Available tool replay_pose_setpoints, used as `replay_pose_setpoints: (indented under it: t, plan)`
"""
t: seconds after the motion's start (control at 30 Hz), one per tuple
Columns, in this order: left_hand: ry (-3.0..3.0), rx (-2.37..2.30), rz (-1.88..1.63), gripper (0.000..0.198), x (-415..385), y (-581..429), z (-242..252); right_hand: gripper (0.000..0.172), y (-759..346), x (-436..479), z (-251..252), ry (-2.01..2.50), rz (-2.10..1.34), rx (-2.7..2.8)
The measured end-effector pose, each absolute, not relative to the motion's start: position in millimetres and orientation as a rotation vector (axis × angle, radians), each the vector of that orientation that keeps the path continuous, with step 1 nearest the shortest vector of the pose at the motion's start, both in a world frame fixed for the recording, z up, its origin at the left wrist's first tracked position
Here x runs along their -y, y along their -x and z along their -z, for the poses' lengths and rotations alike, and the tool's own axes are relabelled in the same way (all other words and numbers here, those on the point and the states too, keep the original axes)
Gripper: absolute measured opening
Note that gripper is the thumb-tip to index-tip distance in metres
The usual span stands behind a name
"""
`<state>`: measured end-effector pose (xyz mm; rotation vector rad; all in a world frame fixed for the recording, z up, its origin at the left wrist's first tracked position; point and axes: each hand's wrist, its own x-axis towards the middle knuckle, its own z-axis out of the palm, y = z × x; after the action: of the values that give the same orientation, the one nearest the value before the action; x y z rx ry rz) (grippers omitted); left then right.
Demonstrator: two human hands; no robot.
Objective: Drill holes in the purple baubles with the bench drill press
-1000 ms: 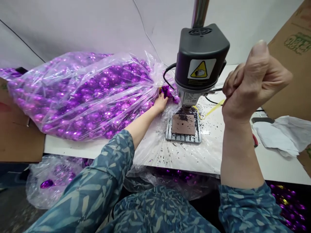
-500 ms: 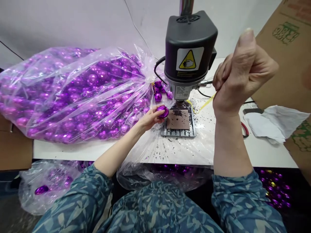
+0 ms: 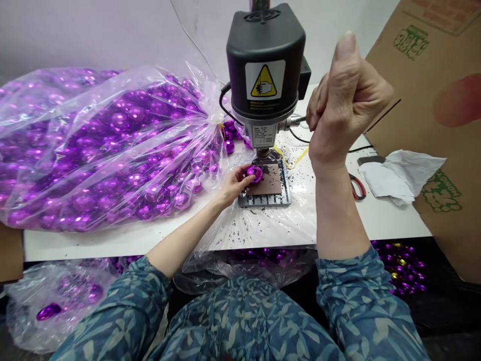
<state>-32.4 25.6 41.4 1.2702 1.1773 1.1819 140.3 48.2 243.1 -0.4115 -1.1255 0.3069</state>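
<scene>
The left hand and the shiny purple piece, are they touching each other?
Touching. The head view shows it: the left hand holds the shiny purple piece with thumb and fingers against its edge.

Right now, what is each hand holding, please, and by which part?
The left hand holds a purple ornament by its left side; the right hand grips the drill-press lever by its outer end.

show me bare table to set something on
White table, right front: bordered by the right forearm, red loop handle, crumpled white sheet and front edge. Also a narrow strip between the bag of baubles and that edge. Crowded: the drill press base, with dark scraps, left hand and purple bauble.
</scene>
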Motion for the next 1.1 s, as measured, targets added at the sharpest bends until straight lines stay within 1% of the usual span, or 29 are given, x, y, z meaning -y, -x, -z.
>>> replay_pose_setpoints:
  t: [0.1,0.23,0.37,0.5,0.67,0.8,0.97,1.1]
  plan:
    - [-1.348,-1.227,-1.162,0.051,-29.4,26.0,-40.8,0.073,-139.3,-48.6,-243.9,0.429,-0.293,1.126]
    - [-1.465,-1.308,-1.122,0.053,-28.9,18.1,-46.2,0.071,-140.1,-49.5,-242.6,0.415,-0.291,1.134]
    - [-1.684,-1.467,-1.08,0.055,-22.9,9.4,-50.7,0.07,-141.4,-48.2,-240.2,0.492,-0.245,1.171]
    - [-1.881,-1.56,-1.094,0.053,-21.0,1.4,-49.3,0.066,-142.5,-47.3,-237.9,0.431,-0.255,1.168]
    - [-1.831,-1.592,-1.083,0.054,-23.9,-1.1,-45.8,0.061,-142.3,-47.8,-237.7,0.512,-0.202,1.21]
    - [-1.82,-1.576,-1.088,0.054,-24.7,0.4,-45.0,0.064,-141.1,-48.3,-234.0,0.434,-0.204,1.161]
    - [-1.826,-1.573,-1.097,0.053,-24.7,1.0,-44.7,0.068,-145.1,-43.3,-214.6,0.488,-0.231,1.151]
    - [-1.831,-1.552,-1.096,0.053,-24.9,1.3,-44.6,0.065,-148.8,-41.1,-201.0,0.38,-0.267,1.115]
